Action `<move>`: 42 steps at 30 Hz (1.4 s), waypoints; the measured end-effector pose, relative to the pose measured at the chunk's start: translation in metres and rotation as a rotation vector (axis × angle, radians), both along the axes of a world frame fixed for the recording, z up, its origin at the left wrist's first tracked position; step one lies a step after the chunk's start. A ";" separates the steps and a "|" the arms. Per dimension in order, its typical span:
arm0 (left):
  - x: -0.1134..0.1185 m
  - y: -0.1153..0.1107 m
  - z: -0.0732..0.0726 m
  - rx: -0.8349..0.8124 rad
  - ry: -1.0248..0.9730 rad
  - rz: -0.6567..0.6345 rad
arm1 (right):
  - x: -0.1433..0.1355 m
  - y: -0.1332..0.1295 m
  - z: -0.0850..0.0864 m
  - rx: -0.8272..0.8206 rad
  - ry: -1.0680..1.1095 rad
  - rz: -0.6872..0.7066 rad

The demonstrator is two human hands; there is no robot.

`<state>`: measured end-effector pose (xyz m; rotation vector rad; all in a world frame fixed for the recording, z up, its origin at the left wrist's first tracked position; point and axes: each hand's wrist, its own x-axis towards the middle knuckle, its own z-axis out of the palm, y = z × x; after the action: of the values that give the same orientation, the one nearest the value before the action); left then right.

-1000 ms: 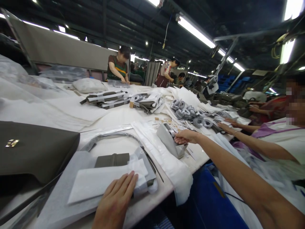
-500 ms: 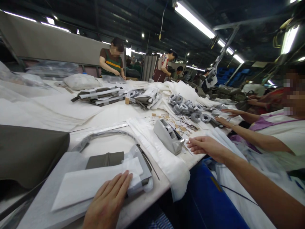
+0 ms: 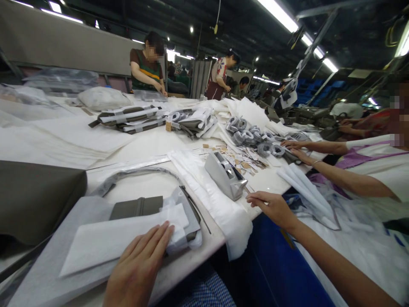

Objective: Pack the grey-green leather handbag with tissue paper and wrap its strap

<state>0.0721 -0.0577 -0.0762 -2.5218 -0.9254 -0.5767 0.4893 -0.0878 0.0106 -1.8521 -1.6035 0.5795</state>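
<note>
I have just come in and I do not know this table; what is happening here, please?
A person stands at a long white worktable. The left hand lies flat on a folded white sheet that covers a dark olive leather piece. The right hand is near the table edge, just beside a grey tape dispenser, fingers loosely open, not touching it. Other people work at the right side and the far end.

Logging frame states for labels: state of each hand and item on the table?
Left hand: flat on white sheet.
Right hand: open, at table edge, holding nothing visible.
Tape dispenser: upright, untouched.
Olive piece: partly under the sheet.
Strap: lying curved, wrapped.
</note>
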 end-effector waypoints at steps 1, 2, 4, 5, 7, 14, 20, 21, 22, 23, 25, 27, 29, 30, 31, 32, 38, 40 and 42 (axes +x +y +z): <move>0.001 -0.001 0.002 -0.014 -0.018 0.006 | -0.008 -0.003 0.008 0.011 -0.086 0.108; 0.002 -0.003 0.004 -0.033 -0.034 0.012 | -0.019 -0.004 0.016 0.014 -0.155 0.211; 0.005 -0.007 0.010 -0.071 -0.070 0.022 | -0.046 0.000 0.032 0.003 -0.225 0.381; 0.007 -0.009 0.012 -0.091 -0.092 0.030 | -0.062 0.006 0.039 -0.007 -0.245 0.464; 0.011 -0.011 0.016 -0.127 -0.138 0.045 | -0.094 0.023 0.050 -0.027 -0.281 0.644; 0.014 -0.010 0.018 -0.150 -0.214 0.044 | -0.191 0.103 0.046 -0.002 -0.646 1.078; 0.015 -0.011 0.014 -0.142 -0.295 0.046 | -0.230 0.139 0.033 -0.117 -0.810 1.169; 0.015 -0.011 0.014 -0.139 -0.305 0.047 | -0.234 0.141 0.032 -0.131 -0.821 1.174; 0.016 -0.011 0.013 -0.138 -0.312 0.047 | -0.239 0.143 0.032 -0.143 -0.844 1.188; 0.016 -0.011 0.013 -0.141 -0.319 0.047 | -0.243 0.145 0.033 -0.157 -0.882 1.207; 0.016 -0.010 0.014 -0.145 -0.333 0.048 | -0.252 0.146 0.034 -0.198 -0.980 1.230; 0.016 -0.010 0.014 -0.153 -0.333 0.048 | -0.261 0.147 0.035 -0.239 -1.051 1.223; 0.016 -0.009 0.012 -0.160 -0.326 0.045 | -0.268 0.148 0.034 -0.257 -1.076 1.198; 0.016 -0.009 0.012 -0.161 -0.327 0.044 | -0.270 0.148 0.033 -0.257 -1.075 1.186; 0.016 -0.009 0.010 -0.156 -0.331 0.043 | -0.272 0.149 0.031 -0.257 -1.072 1.175; 0.016 -0.009 0.009 -0.149 -0.336 0.043 | -0.273 0.150 0.029 -0.256 -1.070 1.164; 0.018 -0.010 0.007 -0.132 -0.344 0.057 | -0.265 0.166 0.023 -0.170 -1.096 1.137; 0.018 -0.010 0.007 -0.129 -0.338 0.059 | -0.260 0.176 0.024 -0.105 -1.124 1.175; 0.018 -0.010 0.007 -0.124 -0.335 0.064 | -0.255 0.185 0.023 -0.091 -1.138 1.225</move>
<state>0.0902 -0.0676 -0.0687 -2.5375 -1.1868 -0.9703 0.2338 0.0975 0.0341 -0.9859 -3.5058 -0.0584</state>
